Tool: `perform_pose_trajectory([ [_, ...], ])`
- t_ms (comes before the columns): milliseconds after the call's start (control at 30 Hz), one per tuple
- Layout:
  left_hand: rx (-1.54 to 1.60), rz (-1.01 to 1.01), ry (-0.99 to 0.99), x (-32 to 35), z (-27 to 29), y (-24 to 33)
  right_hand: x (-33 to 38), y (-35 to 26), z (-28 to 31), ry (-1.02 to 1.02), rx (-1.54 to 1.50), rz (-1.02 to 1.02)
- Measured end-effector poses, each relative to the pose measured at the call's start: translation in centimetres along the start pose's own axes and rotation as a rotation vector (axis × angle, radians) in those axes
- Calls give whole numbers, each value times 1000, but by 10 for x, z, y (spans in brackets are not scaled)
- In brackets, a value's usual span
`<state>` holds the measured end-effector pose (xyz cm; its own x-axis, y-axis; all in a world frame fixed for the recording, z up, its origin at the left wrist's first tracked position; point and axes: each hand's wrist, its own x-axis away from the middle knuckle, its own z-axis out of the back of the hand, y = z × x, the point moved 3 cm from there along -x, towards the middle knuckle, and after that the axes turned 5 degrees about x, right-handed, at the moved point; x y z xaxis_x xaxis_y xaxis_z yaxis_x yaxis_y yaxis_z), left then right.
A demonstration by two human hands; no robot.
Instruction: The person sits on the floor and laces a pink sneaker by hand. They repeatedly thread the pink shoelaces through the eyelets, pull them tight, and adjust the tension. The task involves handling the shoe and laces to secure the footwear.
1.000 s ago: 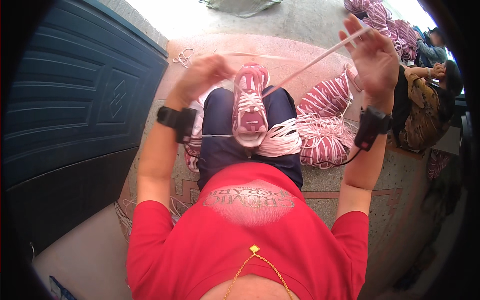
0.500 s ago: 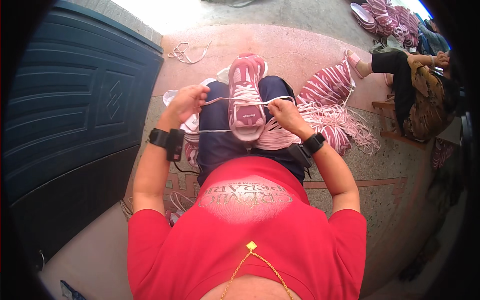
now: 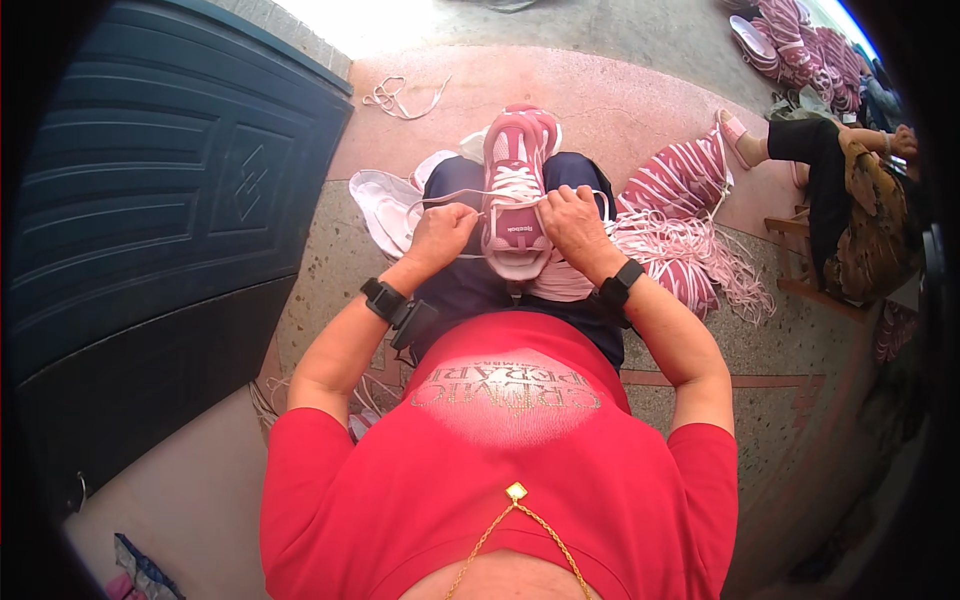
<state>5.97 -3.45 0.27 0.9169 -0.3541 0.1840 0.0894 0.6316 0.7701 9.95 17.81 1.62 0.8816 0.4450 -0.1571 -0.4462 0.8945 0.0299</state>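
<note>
Pink and white mesh: a sneaker (image 3: 515,190) lies along the person's lap, toe pointing away, heel opening toward the body, sole down on the dark trousers (image 3: 470,285). I read the left hand (image 3: 440,232) as closed, fingers pinched on a white lace (image 3: 440,197) that runs out to the left of the shoe and loops back across its tongue. The hand sits just beside the shoe's left flank, touching or nearly so; I cannot tell which. The right hand (image 3: 572,222) is curled against the shoe's right side near the collar, fingers narrow and gripping the other end of the lace at the eyelets. Both hands sit level with the rear half of the shoe, which lies between them. Each wrist carries a black band, left band (image 3: 385,298), right band (image 3: 620,283). A white shoe piece (image 3: 385,205) lies on the ground just left of the lap, behind the left hand. To the right of the lap, a heap of pink-and-white striped shoe uppers (image 3: 680,180) and a tangle of pale laces (image 3: 700,255) rest on the speckled floor (image 3: 770,330). A loose lace (image 3: 400,97) lies well apart at the top. Dark panelled door (image 3: 150,200) on the left. Another person (image 3: 850,190) sits at the right edge, hands up near a further pile of shoes (image 3: 790,30).
</note>
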Motion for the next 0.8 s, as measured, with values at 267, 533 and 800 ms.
perform_pose_trajectory([
  [267,-601,-376,40,-3,-6,40,4,8,-2,141,-124,-201],
  [533,-696,-361,242,16,-5,61,9,-3,15,41,-121,-253],
  [800,-406,-307,165,11,-10,55,21,25,-18,141,-697,-301],
])
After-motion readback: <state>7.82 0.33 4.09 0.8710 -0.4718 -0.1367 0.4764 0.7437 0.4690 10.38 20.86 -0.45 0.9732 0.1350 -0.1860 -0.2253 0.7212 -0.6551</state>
